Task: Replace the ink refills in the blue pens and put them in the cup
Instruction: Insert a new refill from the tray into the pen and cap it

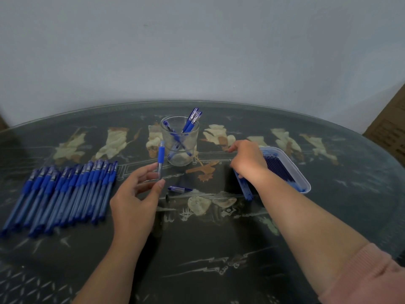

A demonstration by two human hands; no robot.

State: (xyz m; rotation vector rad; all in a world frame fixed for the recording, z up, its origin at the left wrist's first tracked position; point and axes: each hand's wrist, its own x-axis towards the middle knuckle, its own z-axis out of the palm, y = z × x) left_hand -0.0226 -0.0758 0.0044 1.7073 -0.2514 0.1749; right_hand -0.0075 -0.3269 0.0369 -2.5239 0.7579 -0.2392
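One glass cup stood on the bench, and it held about five blue pens, crossed over each other so the exact number was hard to settle. To the left lay one row of capped blue pens, roughly twenty, packed too tightly to count surely. One clear pen barrel with a blue sleeve stood upright in a hand. One loose cap and one small dark tip piece lay apart in the middle. One plastic tray carried a heap of blue refills, too many and too overlapped to number. Two hands were in sight.
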